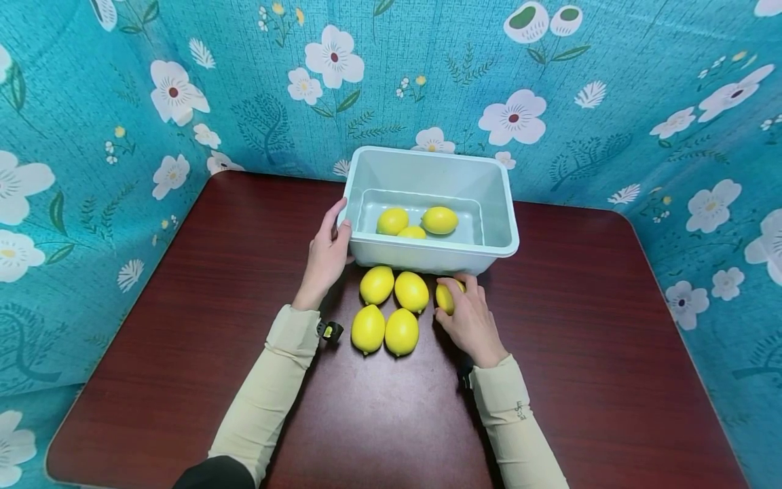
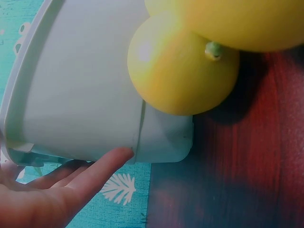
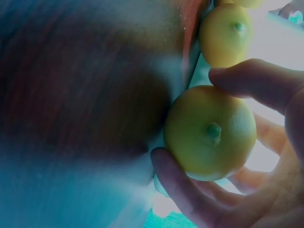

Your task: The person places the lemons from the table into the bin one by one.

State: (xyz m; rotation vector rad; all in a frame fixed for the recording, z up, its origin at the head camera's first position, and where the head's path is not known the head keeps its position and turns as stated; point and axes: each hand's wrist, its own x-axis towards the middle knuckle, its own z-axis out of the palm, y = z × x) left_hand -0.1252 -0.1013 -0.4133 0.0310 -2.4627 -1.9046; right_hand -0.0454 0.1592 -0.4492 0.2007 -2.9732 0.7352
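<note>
My right hand (image 1: 473,326) holds a yellow lemon (image 3: 209,130) between thumb and fingers, just in front of the plastic bin (image 1: 427,257). In the right wrist view, fingertips lie on opposite sides of this lemon, whose green stem end faces the camera. My left hand (image 1: 326,261) rests against the left side of the pale grey-blue bin; in the left wrist view its fingers (image 2: 97,173) look mostly straight along the outer wall. Inside the bin lie three lemons (image 1: 440,220), one partly hidden by the front rim. Several lemons (image 1: 368,329) sit in two rows between the hands.
A dark red-brown wooden table (image 1: 201,326) with rounded corners carries everything. Behind it and on both sides hangs a turquoise floral cloth (image 1: 263,81). The bin stands near the table's back edge. Each wrist wears a small black camera (image 1: 330,331).
</note>
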